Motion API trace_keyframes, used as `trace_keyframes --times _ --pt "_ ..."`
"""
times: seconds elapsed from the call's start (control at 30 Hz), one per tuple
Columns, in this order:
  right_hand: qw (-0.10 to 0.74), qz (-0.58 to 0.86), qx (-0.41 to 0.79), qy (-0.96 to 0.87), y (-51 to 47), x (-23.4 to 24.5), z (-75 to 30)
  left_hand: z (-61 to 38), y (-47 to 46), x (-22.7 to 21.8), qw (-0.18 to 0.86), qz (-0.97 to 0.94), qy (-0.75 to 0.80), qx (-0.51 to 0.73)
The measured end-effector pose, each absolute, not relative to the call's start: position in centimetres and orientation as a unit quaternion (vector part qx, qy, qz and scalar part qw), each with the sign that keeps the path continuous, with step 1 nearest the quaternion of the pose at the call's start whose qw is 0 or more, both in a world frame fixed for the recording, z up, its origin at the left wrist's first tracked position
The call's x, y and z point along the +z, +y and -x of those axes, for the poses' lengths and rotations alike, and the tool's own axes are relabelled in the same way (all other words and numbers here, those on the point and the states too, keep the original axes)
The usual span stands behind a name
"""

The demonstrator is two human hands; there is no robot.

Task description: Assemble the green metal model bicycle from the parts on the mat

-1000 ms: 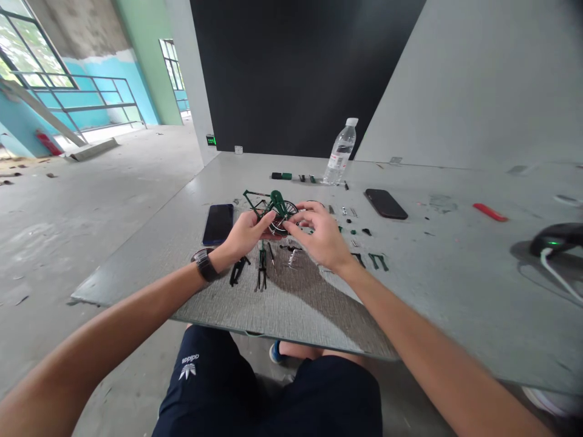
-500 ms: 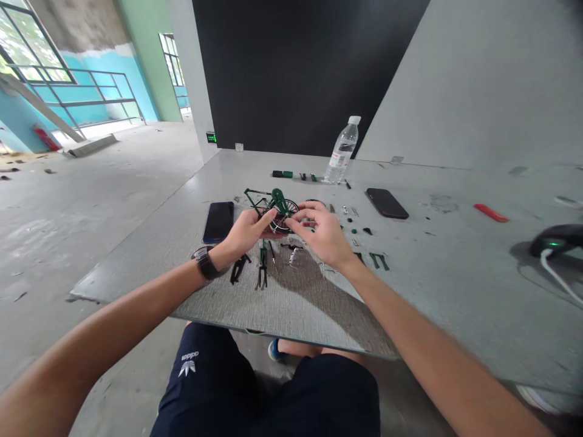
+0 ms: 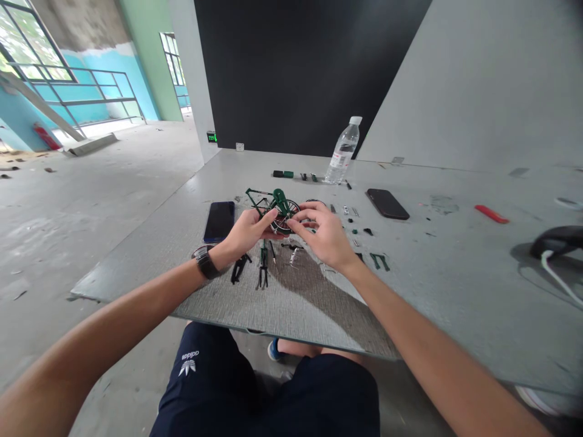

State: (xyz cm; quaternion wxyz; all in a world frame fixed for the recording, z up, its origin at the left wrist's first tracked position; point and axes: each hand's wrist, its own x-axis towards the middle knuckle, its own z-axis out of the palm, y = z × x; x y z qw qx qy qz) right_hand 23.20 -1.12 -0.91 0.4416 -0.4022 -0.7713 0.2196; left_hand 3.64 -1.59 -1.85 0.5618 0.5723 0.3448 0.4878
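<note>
A small green model bicycle (image 3: 279,198) with a black spoked wheel (image 3: 294,207) is held up over the table. My left hand (image 3: 249,228) is closed round its lower side, thumb on top and fingers beneath. From the right, my right hand (image 3: 324,235) pinches with thumb and forefinger at the wheel's middle; whatever tiny piece may sit between those fingertips is hidden. Below the hands lie a green fork-like part (image 3: 263,266), a black part (image 3: 239,268) and a thin dark rod (image 3: 272,250). Another wheel (image 3: 315,201) shows partly behind my right hand.
Small green, black and silver parts (image 3: 354,230) lie right of my hands, with green pieces (image 3: 379,261) nearer me. A dark phone (image 3: 219,221) lies left, another dark phone-like slab (image 3: 387,203) right. A water bottle (image 3: 342,152) stands behind; a red object (image 3: 490,213) lies far right.
Both hands keep almost the same hold on the model bicycle. The whole view has shifted very slightly; nothing has been picked up or let go.
</note>
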Motion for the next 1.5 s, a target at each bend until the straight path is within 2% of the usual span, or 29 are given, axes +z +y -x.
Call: trace_keyframes --times 0.2,0.37,0.5,0.6,0.77,0.87,1.0,1.23,1.5 --pt "0.471 0.417 0.259 -0.733 -0.9 -1.7 -23.2 -3.6 -1.6 -1.9 0.551 -0.578 0.346 0.493" --pt "0.465 0.404 0.289 -0.733 -0.8 -1.6 -23.2 -3.6 -1.5 -1.9 0.53 -0.594 0.34 0.5" --pt "0.479 0.422 0.194 -0.745 -1.1 -1.2 -23.4 -3.6 -1.4 -1.8 0.514 -0.596 0.343 0.513" --pt "0.484 0.45 0.152 -0.735 -1.6 -1.0 -23.4 -3.4 -1.5 -1.7 0.448 -0.626 0.362 0.526" --pt "0.483 0.418 0.336 -0.692 -2.2 -1.0 -22.8 -2.5 -2.2 -1.6 0.207 -0.736 0.422 0.486" --pt "0.491 0.373 0.462 -0.637 -1.9 -1.0 -22.5 -1.9 -2.3 -1.6 0.116 -0.797 0.357 0.472" --pt "0.493 0.337 0.588 -0.545 -1.6 -0.6 -22.7 -1.1 -1.8 -1.6 0.048 -0.844 0.307 0.437" --pt "0.448 0.386 0.628 -0.506 -1.5 0.2 -23.2 -0.1 -1.1 -1.3 -0.021 -0.906 0.257 0.336" --pt "0.455 0.396 0.657 -0.452 -1.4 0.3 -23.4 -0.2 -1.2 -1.3 -0.113 -0.911 0.209 0.336"
